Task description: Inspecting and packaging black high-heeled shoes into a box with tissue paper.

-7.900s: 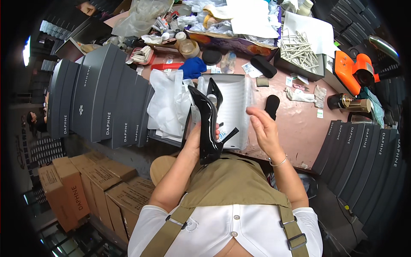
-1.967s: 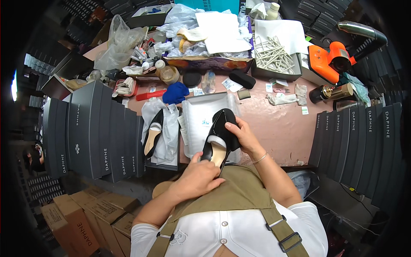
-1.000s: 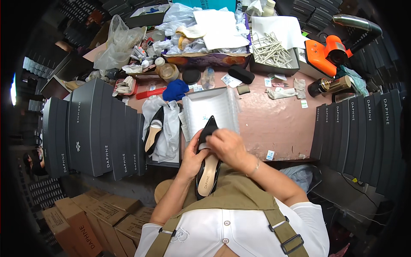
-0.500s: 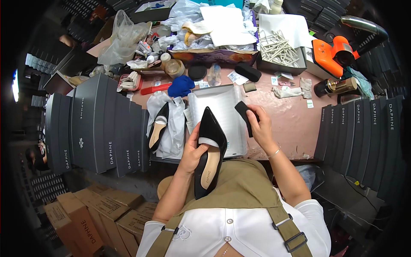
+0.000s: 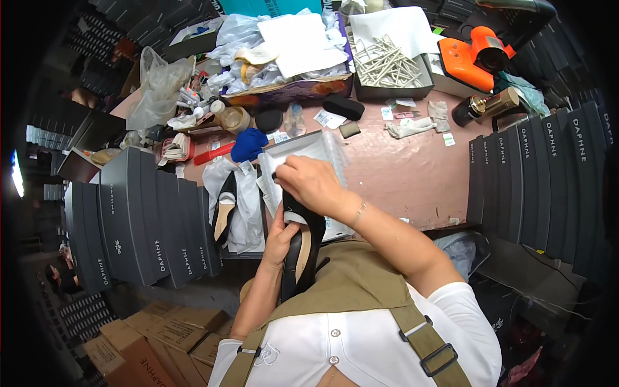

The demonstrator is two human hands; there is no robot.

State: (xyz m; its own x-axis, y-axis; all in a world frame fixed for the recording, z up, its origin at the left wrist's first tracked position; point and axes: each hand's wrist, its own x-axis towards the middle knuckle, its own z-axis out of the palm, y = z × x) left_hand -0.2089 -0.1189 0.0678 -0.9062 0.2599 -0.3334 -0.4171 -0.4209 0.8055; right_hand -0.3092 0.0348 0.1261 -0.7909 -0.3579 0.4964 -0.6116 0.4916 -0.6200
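Observation:
My left hand [image 5: 279,240] is closed round a shiny black pointed shoe [image 5: 314,232], its thumb inside the opening on white padding. The shoe's toe points away from me and its heel end rests near my apron. Over the toe lies my right hand [image 5: 313,184], fingers bent round a black oblong pad [image 5: 276,175] that is almost wholly hidden now. A second black shoe [image 5: 224,209] lies to the left on white tissue paper [image 5: 247,226]. Beneath my hands is an opened box with a white lining [image 5: 293,143].
Stacked dark grey shoe boxes [image 5: 132,219] flank me at left, with more [image 5: 525,168] at right. Behind stand a paper-filled carton [image 5: 284,93], a tray of pale sticks [image 5: 390,64] and an orange tool [image 5: 474,61]. A blue cloth [image 5: 249,145] lies beyond the tissue paper.
My right hand has moved left with the black pad, from beside the shoe onto its toe. My left hand still holds the shoe. The whole view has shifted slightly.

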